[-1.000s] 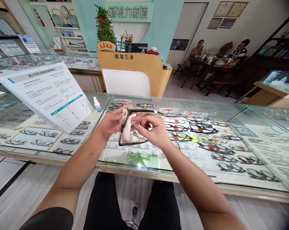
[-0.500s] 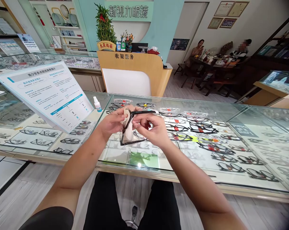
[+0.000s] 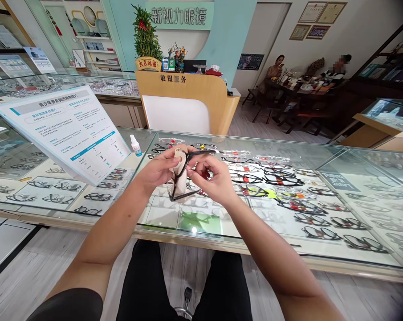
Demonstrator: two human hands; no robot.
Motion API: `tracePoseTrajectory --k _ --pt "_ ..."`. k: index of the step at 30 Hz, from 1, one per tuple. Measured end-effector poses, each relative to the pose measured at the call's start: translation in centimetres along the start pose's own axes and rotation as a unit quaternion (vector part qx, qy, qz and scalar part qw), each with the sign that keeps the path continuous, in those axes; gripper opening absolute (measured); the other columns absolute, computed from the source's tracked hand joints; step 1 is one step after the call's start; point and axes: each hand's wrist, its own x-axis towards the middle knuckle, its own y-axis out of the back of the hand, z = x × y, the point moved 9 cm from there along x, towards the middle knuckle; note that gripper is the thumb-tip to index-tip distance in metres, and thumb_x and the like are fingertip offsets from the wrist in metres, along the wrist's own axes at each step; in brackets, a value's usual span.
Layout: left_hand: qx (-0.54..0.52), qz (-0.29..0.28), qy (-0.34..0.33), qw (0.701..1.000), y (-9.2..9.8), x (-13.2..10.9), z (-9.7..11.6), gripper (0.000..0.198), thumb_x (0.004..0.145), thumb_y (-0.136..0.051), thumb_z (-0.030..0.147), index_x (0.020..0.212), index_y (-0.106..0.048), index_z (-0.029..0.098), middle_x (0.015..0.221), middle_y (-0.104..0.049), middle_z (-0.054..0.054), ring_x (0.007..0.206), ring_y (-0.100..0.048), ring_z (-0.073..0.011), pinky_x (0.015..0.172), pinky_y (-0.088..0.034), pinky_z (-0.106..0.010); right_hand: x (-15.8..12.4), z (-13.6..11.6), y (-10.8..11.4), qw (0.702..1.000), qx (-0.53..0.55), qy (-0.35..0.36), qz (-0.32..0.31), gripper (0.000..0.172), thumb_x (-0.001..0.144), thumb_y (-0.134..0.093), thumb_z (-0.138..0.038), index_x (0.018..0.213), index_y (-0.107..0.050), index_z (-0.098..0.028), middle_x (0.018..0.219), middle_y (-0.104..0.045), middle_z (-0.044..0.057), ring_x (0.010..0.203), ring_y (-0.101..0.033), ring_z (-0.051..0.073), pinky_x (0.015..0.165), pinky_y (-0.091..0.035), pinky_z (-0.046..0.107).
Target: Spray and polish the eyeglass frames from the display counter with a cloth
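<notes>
The glasses (image 3: 177,179) are up in the air over the case (image 3: 194,243), between the left hand (image 3: 159,169) and the right hand (image 3: 216,178). They do not lie on the glass top. They are just to the right of the line where two parts of the case meet.

The front of the glasses is its long way here. It runs from a far top end down to a near bottom end, a bit tilted. Its two thin arms point off to the right. The top arm goes over the right hand, and the bottom one goes under it.

The left hand is on the left side of the front, at the top end. Its thumb and fingers pinch a white cloth (image 3: 181,182), which lies against the glasses. More of the cloth hangs down by the lens. The right hand comes from the other side, between the two arms. Its fingers are bent in and its thumb tip is right by the rim. I cannot tell if it is pinching the rim, the cloth or nothing. Both hands are close to the front, and the left one looks nearer to the top end.

A small bottle (image 3: 136,146) stands near the back edge of the case, beside the big sign (image 3: 64,133). More frames (image 3: 284,178) sit inside the case to the right.
</notes>
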Motion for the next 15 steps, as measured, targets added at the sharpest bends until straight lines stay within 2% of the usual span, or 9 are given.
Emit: tracePoseTrajectory --k 2,7,11,15 --pt "-0.017 0.045 -0.009 0.999 0.2 0.2 0.0 0.050 0.071 -0.104 0.054 0.100 -0.078 0.023 0.100 -0.073 -0.003 0.072 -0.066 -0.0143 0.062 -0.056 -0.028 0.0 0.2 0.3 1.000 0.004 -0.004 0.011 0.007 0.095 -0.075 -0.026 0.099 -0.070 -0.025 0.066 -0.055 -0.008 0.058 -0.046 0.011 0.060 -0.040 0.030" --pt "-0.058 0.105 -0.056 0.991 0.1 0.8 0.4 0.049 0.074 -0.105 0.048 0.086 -0.067 0.020 0.087 -0.074 0.002 0.071 -0.066 -0.0103 0.065 -0.056 -0.022 0.0 1.1 0.3 0.999 -0.001 -0.032 0.015 0.012 0.097 -0.076 -0.036 0.098 -0.071 -0.025 0.066 -0.052 -0.007 0.059 -0.044 0.012 0.060 -0.037 0.030" --pt "-0.066 0.134 -0.064 0.987 0.7 1.0 -0.1 0.052 0.072 -0.106 0.052 0.093 -0.071 0.020 0.088 -0.079 0.000 0.073 -0.073 -0.0130 0.067 -0.059 -0.024 0.0 2.2 0.2 0.998 -0.011 -0.066 0.021 0.021 0.095 -0.079 -0.043 0.095 -0.072 -0.024 0.066 -0.052 -0.007 0.060 -0.042 0.013 0.061 -0.034 0.031" --pt "-0.059 0.152 -0.057 0.985 1.3 1.1 -0.6 0.057 0.070 -0.107 0.053 0.102 -0.074 0.019 0.096 -0.085 -0.005 0.085 -0.081 -0.0187 0.073 -0.062 -0.027 0.2 3.2 -0.5 0.994 0.010 -0.104 -0.010 0.039 0.096 -0.077 -0.055 0.079 -0.066 -0.023 0.070 -0.054 -0.004 0.065 -0.041 0.013 0.063 -0.034 0.033"
